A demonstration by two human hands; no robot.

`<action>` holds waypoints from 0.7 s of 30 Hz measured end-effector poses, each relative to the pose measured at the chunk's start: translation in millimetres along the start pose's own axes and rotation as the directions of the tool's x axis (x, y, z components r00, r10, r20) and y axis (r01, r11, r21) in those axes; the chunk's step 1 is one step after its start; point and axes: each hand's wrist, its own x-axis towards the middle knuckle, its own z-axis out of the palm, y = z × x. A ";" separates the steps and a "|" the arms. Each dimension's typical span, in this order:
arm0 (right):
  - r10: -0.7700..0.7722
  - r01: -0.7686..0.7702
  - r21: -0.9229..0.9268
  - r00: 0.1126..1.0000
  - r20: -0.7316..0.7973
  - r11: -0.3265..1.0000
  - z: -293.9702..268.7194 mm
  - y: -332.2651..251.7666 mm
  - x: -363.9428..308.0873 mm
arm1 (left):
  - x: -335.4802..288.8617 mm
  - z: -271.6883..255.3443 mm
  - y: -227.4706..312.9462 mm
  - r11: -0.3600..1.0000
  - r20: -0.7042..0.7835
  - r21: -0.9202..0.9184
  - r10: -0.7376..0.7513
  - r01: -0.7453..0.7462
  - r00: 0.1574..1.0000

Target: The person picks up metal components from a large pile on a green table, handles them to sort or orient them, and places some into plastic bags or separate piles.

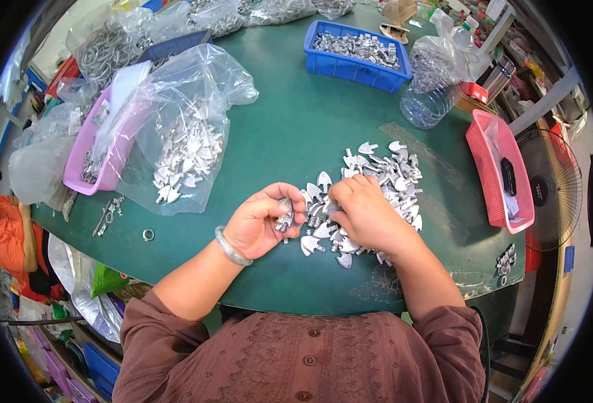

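My left hand, with a pale bangle at the wrist, is palm up and curled around silver metal spade-shaped pieces. How many it holds is hidden by the fingers. Just to its right, my right hand reaches palm down into a loose pile of the same silver pieces. Its fingers are bent and drawn together at the pile's left side; what lies between the fingertips cannot be made out. The pieces have a flat pointed body and a short stem.
On the green table lies a clear plastic bag of similar pieces, beside a lilac basket. A blue bin of metal parts stands at the back. To the right are a pink basket and a fan. Another person is at far left.
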 end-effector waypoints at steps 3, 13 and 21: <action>-0.027 0.035 0.109 0.997 -0.074 0.993 -0.8 -0.9 0.4 | -0.5 4.6 -1.7 0.990 -0.057 0.131 -0.045 0.052 0.997; 0.006 0.110 0.558 0.979 -0.203 0.822 -4.0 -8.5 -1.2 | -3.1 9.9 -9.5 0.962 -0.087 0.239 -0.118 0.136 0.989; 0.301 -0.231 0.914 0.945 0.129 0.333 -7.5 -6.7 -4.1 | -3.3 10.3 -11.7 0.964 -0.066 0.250 -0.078 0.092 0.995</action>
